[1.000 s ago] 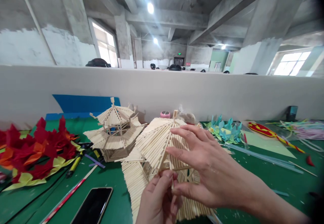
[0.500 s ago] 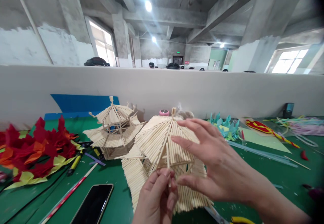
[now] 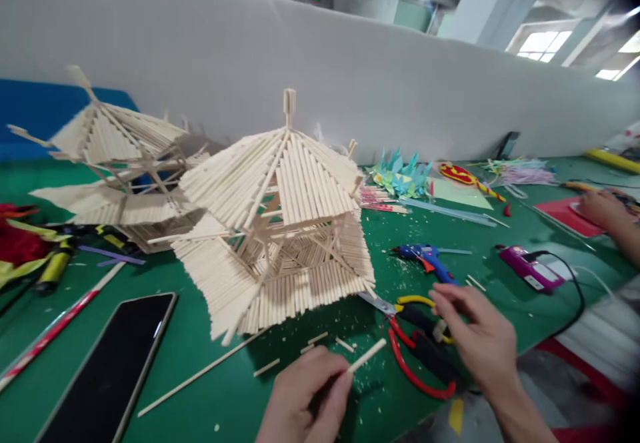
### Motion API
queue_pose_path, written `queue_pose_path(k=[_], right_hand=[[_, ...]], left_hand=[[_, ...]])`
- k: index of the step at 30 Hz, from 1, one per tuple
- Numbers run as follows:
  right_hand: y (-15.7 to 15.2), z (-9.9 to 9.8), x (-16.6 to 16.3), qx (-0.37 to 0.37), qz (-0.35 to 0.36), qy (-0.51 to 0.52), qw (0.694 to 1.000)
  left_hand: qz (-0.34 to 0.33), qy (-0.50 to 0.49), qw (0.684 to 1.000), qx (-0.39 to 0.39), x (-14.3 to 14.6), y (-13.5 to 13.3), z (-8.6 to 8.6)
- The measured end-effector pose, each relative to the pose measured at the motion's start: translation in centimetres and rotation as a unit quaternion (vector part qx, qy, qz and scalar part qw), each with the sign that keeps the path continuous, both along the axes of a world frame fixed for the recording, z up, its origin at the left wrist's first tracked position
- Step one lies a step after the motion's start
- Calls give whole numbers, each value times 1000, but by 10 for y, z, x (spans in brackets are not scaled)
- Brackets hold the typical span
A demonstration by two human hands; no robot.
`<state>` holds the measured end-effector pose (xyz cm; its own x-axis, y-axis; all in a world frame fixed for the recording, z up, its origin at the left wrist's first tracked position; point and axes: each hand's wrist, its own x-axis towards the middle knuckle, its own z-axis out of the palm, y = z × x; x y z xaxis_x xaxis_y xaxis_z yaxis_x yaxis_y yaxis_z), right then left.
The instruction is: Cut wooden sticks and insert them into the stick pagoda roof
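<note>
A short wooden stick (image 3: 369, 355) is pinched between the thumb and fingers of my left hand (image 3: 307, 399), low in front of the model. My right hand (image 3: 483, 336) is beside the yellow-and-black handles (image 3: 417, 301) of a cutting tool; its fingers are apart and I see nothing in them. Red tool handles (image 3: 423, 386) lie just left of that hand. The pavilion model (image 3: 315, 183), built of thin wooden sticks, stands upright with a tiered roof. Part of its roof is uncovered at the front. Loose stick pieces (image 3: 267, 367) and a longer thin stick (image 3: 200, 377) lie before it.
A second stick pavilion (image 3: 125, 136) stands at left. A phone (image 3: 113, 369) lies at front left. Right of the model are a blue glue gun (image 3: 427, 256), a purple device (image 3: 533, 269) with a cable and teal paper shapes (image 3: 400, 173). Another person's hand (image 3: 605, 209) is at far right.
The view has turned down and right. My right hand has left the roof and moved right to the tools. My left hand has drawn away from the model with the stick.
</note>
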<state>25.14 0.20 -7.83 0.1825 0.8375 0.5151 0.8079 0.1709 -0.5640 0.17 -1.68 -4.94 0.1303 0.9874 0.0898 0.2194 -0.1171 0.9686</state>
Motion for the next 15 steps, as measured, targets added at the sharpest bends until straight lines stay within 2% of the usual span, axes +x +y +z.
queue_pose_path(k=[2,5,10,15], right_hand=[[-9,-18,7,-53,19,-40,998],[-13,-27,10,-123,39,-112,985],[-1,-22,7,-218,73,-217,949],[9,-13,4,-261,98,-287,917]], left_hand=[[-29,31,998,35,3,5,-10],[-44,36,998,41,0,13,-23],[-8,-3,1000,27,-12,15,-41],[41,-53,998,-20,-19,14,-40]])
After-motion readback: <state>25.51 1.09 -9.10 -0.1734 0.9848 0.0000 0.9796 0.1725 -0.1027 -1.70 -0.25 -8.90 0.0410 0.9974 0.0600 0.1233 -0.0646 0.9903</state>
